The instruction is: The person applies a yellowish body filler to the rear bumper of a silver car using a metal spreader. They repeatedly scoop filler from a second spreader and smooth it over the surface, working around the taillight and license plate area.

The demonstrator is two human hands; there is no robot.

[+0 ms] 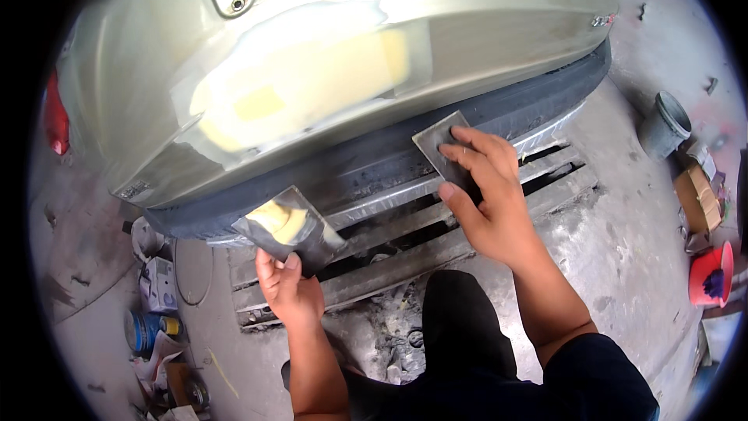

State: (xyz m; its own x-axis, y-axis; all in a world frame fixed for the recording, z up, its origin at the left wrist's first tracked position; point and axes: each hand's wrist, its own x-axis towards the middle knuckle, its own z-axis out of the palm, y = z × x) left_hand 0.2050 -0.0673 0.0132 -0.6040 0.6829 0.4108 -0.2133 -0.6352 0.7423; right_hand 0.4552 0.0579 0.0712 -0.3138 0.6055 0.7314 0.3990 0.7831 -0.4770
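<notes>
My left hand (290, 290) grips a dark flat plate (318, 243) by its lower edge, thumb on top. A lump of pale yellow body filler (280, 221) sits on that plate. In my right hand (489, 195) is a thin square spreader (442, 148), pinched between the thumb and the fingers, its face bare of any visible lump. Both hands are in front of a car's rear panel (499, 39), apart from it. A broad smoothed patch of yellow filler (312, 82) covers part of the panel, with a deeper yellow spot at its left.
Below the panel runs a dark bumper (374, 160), above a slotted floor grate (374, 265). At the right stand a grey bucket (665, 126), a cardboard box (697, 199) and a red bucket (710, 274). A blue can (142, 333) and a white box (158, 286) are at the left.
</notes>
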